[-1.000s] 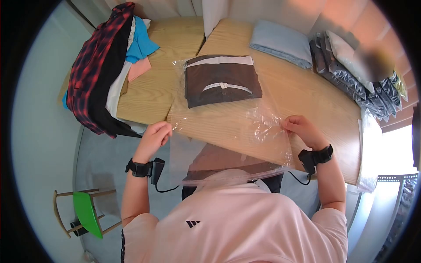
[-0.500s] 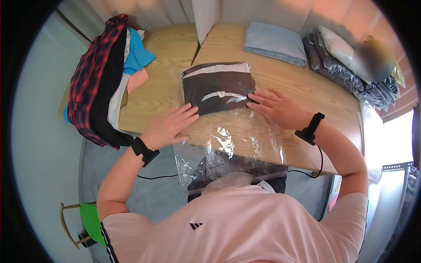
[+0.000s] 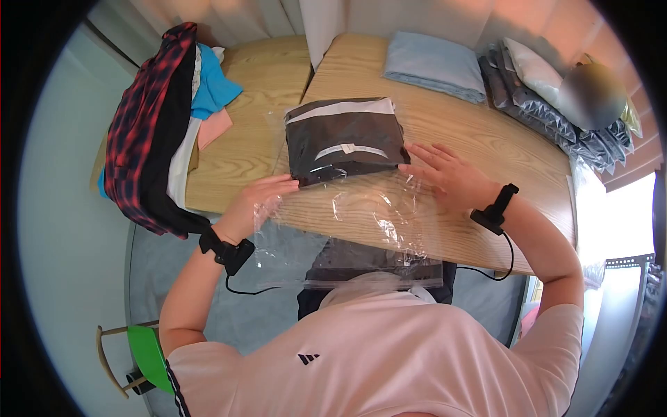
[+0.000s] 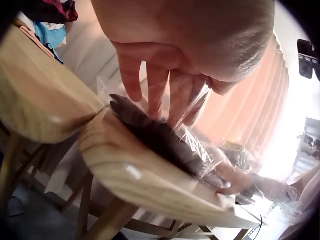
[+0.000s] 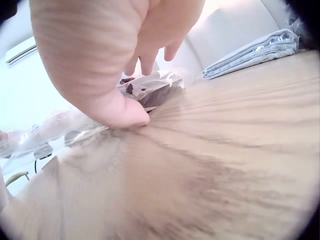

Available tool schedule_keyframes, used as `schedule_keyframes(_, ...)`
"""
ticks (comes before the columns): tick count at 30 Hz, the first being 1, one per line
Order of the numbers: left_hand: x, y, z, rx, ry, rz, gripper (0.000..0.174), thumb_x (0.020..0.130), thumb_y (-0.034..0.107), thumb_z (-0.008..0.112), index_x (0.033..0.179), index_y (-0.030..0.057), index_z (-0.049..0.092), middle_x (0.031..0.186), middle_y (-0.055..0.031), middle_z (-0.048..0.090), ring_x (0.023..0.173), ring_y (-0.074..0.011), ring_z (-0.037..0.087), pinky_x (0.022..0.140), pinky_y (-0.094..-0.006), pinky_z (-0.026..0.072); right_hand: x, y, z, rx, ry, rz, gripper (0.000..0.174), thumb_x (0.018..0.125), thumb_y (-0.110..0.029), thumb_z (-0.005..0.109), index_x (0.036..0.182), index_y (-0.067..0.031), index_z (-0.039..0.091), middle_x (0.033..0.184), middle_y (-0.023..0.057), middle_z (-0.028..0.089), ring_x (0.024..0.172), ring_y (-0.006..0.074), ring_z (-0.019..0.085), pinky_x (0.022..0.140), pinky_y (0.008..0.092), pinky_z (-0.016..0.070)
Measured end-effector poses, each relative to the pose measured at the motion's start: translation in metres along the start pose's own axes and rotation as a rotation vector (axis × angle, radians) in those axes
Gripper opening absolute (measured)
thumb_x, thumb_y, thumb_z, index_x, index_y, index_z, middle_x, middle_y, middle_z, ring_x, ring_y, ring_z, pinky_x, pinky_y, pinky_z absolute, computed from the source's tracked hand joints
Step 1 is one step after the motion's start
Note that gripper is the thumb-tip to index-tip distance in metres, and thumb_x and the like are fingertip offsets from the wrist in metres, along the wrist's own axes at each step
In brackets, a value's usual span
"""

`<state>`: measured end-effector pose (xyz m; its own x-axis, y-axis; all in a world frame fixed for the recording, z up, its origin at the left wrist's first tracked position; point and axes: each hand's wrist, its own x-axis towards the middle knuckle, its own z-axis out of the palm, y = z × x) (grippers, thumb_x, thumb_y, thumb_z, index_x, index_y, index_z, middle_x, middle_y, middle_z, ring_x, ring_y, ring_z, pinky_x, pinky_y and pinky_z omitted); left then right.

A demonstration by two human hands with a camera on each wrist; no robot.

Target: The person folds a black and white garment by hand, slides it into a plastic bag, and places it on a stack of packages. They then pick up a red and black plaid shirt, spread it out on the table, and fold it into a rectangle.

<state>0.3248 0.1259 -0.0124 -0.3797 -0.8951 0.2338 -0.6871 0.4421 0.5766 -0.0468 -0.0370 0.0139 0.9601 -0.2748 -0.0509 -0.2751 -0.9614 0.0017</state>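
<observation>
A folded dark garment with a pale band lies on the table inside a clear plastic bag, whose loose end drapes over the table's front edge to the person's lap. The left hand touches the garment's near left corner through or beside the film, fingers extended. At the near right corner, the right hand rests with spread fingers against the bag. In the left wrist view, the left hand has straight fingers on the film over the dark garment. The right wrist view shows the right hand's thumb low beside the bag.
Folded light blue jeans lie at the back right of the wooden table. Several bagged garments are stacked at the right. On the left is a heap with a red plaid shirt. A green chair stands lower left.
From holding the bag's sides apart, both hands moved forward to the garment's near corners. The left hand then slid slightly left and lower, and the bag's loose end shifted left.
</observation>
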Motion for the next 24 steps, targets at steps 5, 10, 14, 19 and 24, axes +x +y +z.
schedule_keyframes(5,0.014,0.018,-0.019,-0.162,0.072,-0.243,0.036,0.097,0.028,0.043,0.103,0.0,0.065,0.103,-0.0135,0.066,0.098,-0.0272,0.06,0.088,-0.0345,0.045,0.0,0.002,0.004,0.04,0.137,-0.027,0.078,0.072,-0.007,0.065,0.141,-0.0237,0.033,0.148,0.0108,0.025,0.13,0.0279,0.035,0.109,0.043,0.0284)
schedule_keyframes(10,0.029,0.028,-0.043,-0.373,0.086,-0.229,0.036,0.097,0.026,0.044,0.1,-0.0036,0.064,0.097,-0.013,0.066,0.091,-0.0224,0.062,0.083,-0.0328,0.0473,-0.001,0.013,0.001,0.246,0.308,-0.032,0.075,0.075,-0.009,0.066,0.14,-0.0233,0.033,0.148,0.0104,0.027,0.127,0.0297,0.039,0.106,0.0426,0.0322)
schedule_keyframes(14,0.045,0.041,-0.069,-0.542,0.131,-0.318,0.037,0.097,0.026,0.046,0.094,-0.0073,0.062,0.096,-0.0147,0.066,0.087,-0.0232,0.063,0.083,-0.034,0.0482,0.007,0.006,-0.01,0.484,0.483,0.007,0.066,0.076,-0.004,0.065,0.136,-0.0187,0.041,0.141,0.0124,0.039,0.12,0.0314,0.046,0.1,0.0405,0.0402)
schedule_keyframes(19,0.052,0.026,-0.078,-0.726,0.221,-0.253,0.034,0.096,0.025,0.047,0.087,-0.0051,0.06,0.091,-0.017,0.066,0.085,-0.024,0.064,0.081,-0.0348,0.0486,0.019,-0.005,-0.014,0.485,0.617,0.099,0.048,0.077,-0.002,0.065,0.122,-0.0112,0.054,0.13,0.0123,0.05,0.114,0.0286,0.051,0.096,0.0366,0.0439)
schedule_keyframes(24,0.058,0.05,-0.087,-0.41,0.182,-0.305,0.038,0.097,0.027,0.045,0.086,-0.0073,0.059,0.084,-0.0171,0.067,0.085,-0.0233,0.065,0.079,-0.0338,0.0483,0.032,0.021,-0.014,0.909,0.564,0.225,0.026,0.075,-0.001,0.066,0.101,-0.0057,0.064,0.105,0.0069,0.063,0.099,0.0189,0.057,0.089,0.0289,0.0444)
